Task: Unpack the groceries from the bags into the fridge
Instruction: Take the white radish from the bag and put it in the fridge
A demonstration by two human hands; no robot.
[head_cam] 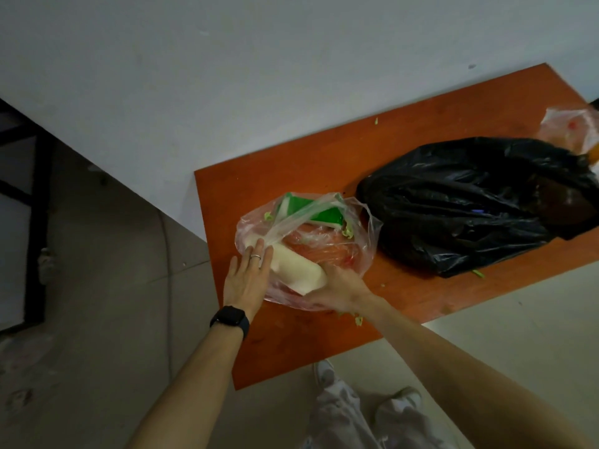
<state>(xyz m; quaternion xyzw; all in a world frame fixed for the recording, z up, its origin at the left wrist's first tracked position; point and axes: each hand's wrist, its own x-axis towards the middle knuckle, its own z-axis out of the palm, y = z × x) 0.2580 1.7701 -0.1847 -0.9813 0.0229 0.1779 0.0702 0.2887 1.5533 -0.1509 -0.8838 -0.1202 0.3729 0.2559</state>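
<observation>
Right hand (337,288) seemingly clasping pale block (291,267), long axis slanting toward far left, left hand (248,278) flat alongside.

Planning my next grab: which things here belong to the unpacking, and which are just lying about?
Job: near clear bag, white block, green carton, black bag, far clear bag.
Lying about: green scraps on the table.

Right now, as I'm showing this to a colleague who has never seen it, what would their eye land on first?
First the bright orange table, then the clear bag at its near left corner, where the left hand rests with straight fingers and the right hand grips a pale block. Just right of it slumps a big black bag.
</observation>
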